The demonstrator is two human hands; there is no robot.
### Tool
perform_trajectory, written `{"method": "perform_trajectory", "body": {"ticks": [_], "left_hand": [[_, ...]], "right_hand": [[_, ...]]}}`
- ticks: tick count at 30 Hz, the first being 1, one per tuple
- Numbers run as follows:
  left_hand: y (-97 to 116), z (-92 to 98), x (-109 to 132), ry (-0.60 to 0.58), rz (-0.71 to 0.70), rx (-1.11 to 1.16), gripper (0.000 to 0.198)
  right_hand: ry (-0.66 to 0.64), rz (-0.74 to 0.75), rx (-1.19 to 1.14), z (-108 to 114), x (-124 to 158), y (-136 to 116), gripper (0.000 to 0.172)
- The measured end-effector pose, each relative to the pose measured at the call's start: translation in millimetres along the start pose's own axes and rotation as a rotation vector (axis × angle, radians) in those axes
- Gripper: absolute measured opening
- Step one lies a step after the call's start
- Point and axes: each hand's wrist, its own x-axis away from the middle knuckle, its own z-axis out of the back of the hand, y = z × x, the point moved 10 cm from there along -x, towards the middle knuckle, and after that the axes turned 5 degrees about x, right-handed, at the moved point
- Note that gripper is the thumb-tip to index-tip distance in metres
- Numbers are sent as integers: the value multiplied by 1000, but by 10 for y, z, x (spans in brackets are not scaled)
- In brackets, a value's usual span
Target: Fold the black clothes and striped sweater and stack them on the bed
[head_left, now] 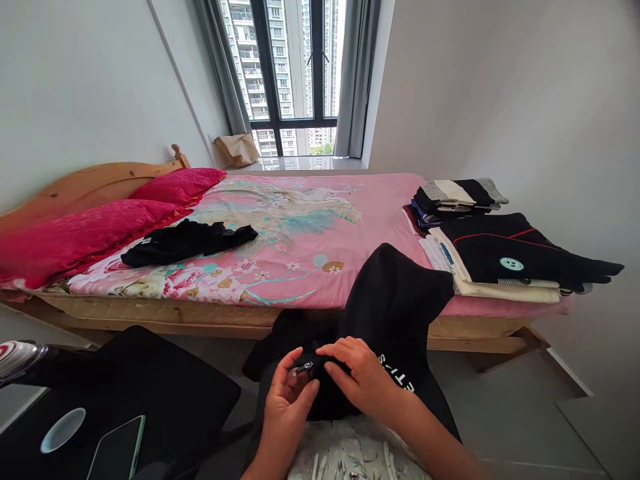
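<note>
A black garment (pixel 395 293) with white lettering lies over my lap, part of it draped on the bed's near edge. My left hand (pixel 287 403) has its thumb and fingers closed around a bunched part of it. Between those fingers shows a small dark piece with a light mark (pixel 306 367); its kind is too small to make out. My right hand (pixel 357 373) pinches the black cloth just to the right, fingertips close to the left hand's. The fingertips partly hide the cloth they grip.
Folded clothes (pixel 500 267) are stacked at the right of the bed (pixel 320 267). A crumpled black garment (pixel 190 241) lies near the red pillows (pixel 100 230). On a dark table (pixel 165 393) at lower left are a phone (pixel 117 450) and a small white cup (pixel 63 430).
</note>
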Motion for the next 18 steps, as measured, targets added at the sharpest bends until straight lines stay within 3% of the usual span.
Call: {"method": "perform_trajectory", "body": {"ticks": [10,18], "left_hand": [[142,-46,10,32,10,-25,48],[57,-33,20,52,31,-5,39]], "right_hand": [[28,-77,38,-16,91,46,22],[50,33,-37,24,126,-92,23]]}}
